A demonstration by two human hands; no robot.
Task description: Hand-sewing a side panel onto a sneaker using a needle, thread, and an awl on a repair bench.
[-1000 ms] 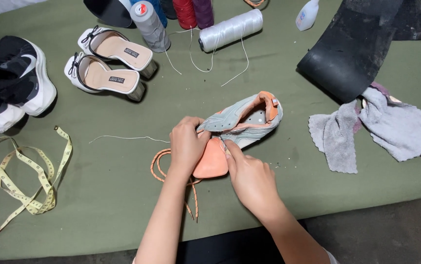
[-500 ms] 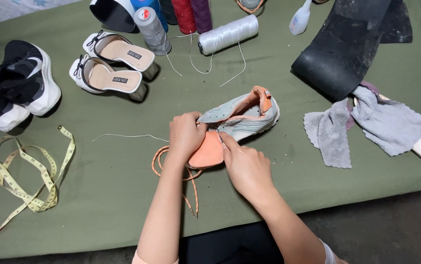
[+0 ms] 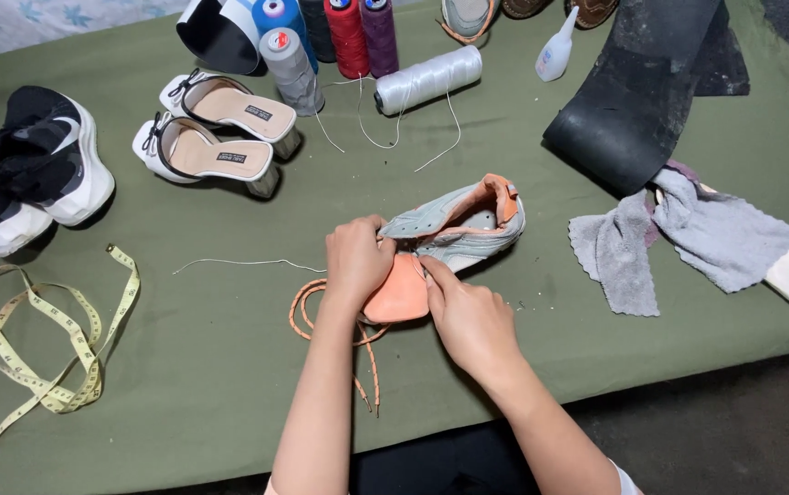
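— Where are the hands sitting?
— Both are closing on the grey sneaker (image 3: pixel 454 229) lying on the green table (image 3: pixel 230 367): left hand (image 3: pixel 356 261) pinching its near edge, right hand (image 3: pixel 470 316) pressing the orange tongue (image 3: pixel 399 293).
— Its long axis?
— Running away rightward, heel farthest.

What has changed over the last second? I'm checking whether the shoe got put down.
Little changed. Both hands, left and right, keep gripping the grey and orange shoe on the green table, pinching its orange tongue. The view shifted slightly. The lace and tape measure stayed put.
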